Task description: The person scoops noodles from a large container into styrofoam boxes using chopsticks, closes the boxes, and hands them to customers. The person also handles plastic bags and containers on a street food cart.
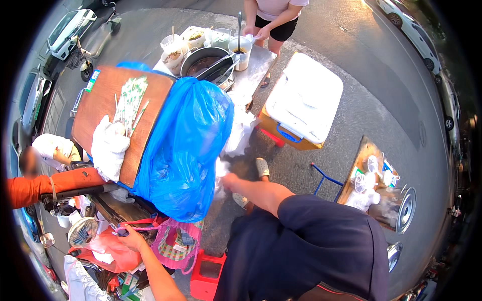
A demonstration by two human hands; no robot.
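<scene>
Low on the left, my left hand (131,237) has its fingers around the pink-purple handle (145,228) of a pink woven bag (177,242), which hangs open with small items inside. A small dark object shows at my fingertips. My right hand (229,181) is blurred, its fingers closed at a white plastic bag (221,177) beside the cart. Above it hang more white plastic bags (241,131). Between my hands bulges a large blue plastic bag (188,150), against a brown wooden board (109,86) that carries paper-wrapped chopsticks (131,98) and a white bag (111,148).
A pot (207,62) and several food tubs (173,56) stand at the far end, near a person (276,15). A white-lidded cooler box (305,98) sits right of them. Nearby are a red stool (207,276), a small fan (82,231) and a wooden side table (356,169).
</scene>
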